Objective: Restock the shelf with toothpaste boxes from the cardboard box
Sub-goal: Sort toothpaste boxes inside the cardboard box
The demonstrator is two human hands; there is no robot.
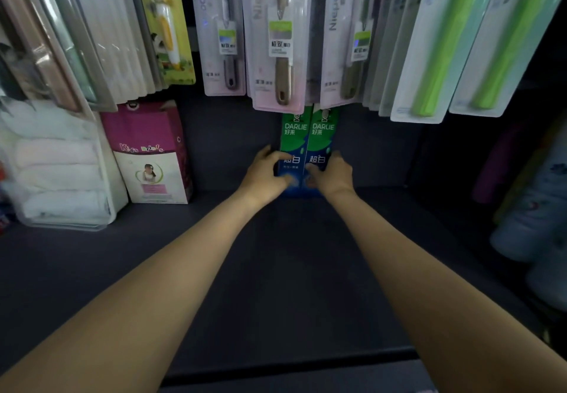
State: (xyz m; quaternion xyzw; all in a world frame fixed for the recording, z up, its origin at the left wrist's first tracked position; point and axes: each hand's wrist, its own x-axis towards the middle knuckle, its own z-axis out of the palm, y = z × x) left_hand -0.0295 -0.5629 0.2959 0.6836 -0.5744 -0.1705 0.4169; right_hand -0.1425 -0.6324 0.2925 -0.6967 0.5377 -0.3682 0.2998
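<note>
**Toothpaste boxes being squared up at the back of the shelf**

Toothpaste boxes, two green-and-blue cardboard cartons point(306, 147), stand upright side by side against the back of the dark grey shelf point(276, 270). Our left hand point(265, 174) curls round the left carton; our right hand point(331, 174) curls round the right one. We judge both hands press the pair together and back, so they stand flush. Hanging toothbrush blister packs point(276, 55) cover the carton tops. Fingertips hide the lower print. A pink-and-white briefs box point(153, 153) stands well to the left. We cannot see the supply cardboard box. Items at far right are too dim to name.
</note>
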